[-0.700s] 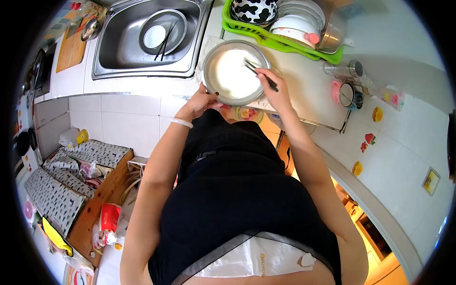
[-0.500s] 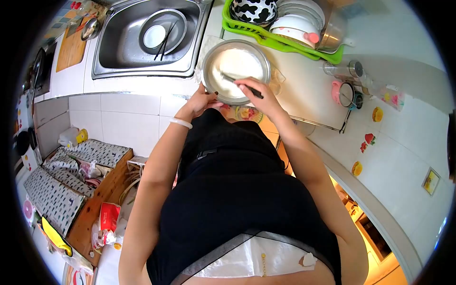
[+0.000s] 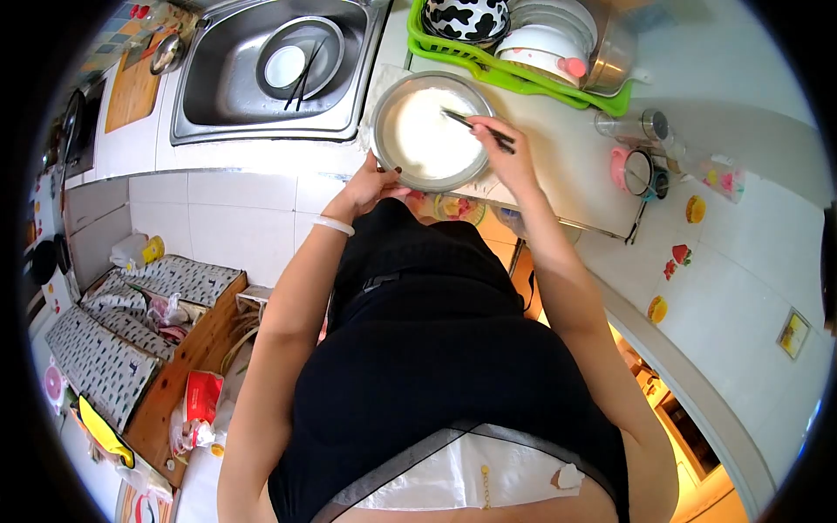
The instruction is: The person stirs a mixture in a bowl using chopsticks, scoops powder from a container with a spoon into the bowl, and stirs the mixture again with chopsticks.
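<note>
A round metal bowl (image 3: 381,161) stands at the counter's front edge, with a smooth white mass (image 3: 427,144) inside; whether it is powder or batter I cannot tell. My left hand (image 3: 377,185) grips the bowl's near-left rim, thumb over the edge and fingers against the outer side. Above the bowl's right side, my right hand (image 3: 508,155) is closed around dark chopsticks (image 3: 478,125). Their tips point down and left into the bowl, over the white mass.
Left of the bowl is a steel sink (image 3: 209,96) holding a basin (image 3: 330,70), a white bowl (image 3: 284,67) and chopsticks. A green dish rack (image 3: 475,65) stands behind. To the right are a pink-handled mug (image 3: 621,170) and a glass jar (image 3: 623,126).
My right hand has moved right and slightly up, swinging the chopsticks from the bowl's middle to its right side. My left hand stays on the rim.
</note>
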`<state>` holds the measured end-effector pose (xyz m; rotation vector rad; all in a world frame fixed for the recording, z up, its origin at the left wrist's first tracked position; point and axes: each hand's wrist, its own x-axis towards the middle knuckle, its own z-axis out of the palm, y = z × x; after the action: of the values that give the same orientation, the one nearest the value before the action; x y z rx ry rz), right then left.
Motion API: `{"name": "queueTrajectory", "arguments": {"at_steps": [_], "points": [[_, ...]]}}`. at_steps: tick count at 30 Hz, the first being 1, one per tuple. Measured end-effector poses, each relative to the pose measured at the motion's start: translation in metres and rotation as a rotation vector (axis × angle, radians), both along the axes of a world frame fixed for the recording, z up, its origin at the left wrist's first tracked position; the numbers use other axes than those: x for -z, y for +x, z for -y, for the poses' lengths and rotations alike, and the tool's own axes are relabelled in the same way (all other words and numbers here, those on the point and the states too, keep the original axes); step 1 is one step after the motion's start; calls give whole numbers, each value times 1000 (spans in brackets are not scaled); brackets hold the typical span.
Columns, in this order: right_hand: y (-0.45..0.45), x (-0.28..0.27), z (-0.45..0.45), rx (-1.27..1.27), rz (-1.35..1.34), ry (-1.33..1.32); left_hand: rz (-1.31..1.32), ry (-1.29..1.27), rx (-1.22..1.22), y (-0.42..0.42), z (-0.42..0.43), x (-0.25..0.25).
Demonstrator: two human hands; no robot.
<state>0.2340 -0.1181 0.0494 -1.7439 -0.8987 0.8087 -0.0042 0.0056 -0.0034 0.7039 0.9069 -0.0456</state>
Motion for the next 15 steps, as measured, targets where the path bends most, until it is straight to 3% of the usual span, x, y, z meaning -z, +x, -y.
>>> {"name": "queueTrajectory", "arguments": {"at_steps": [5,9,12,15], "points": [[-35,-15,1,-301,11,-40,5,-16,-8,-2,-1,11],[-4,-20,31,-196,-348,-237,4,16,9,-1,0,-1],[32,-25,39,-54,-305,-227,-7,18,19,1,0,-9],[36,-25,30,48,-16,-177,-5,20,18,2,-1,-9]]}}
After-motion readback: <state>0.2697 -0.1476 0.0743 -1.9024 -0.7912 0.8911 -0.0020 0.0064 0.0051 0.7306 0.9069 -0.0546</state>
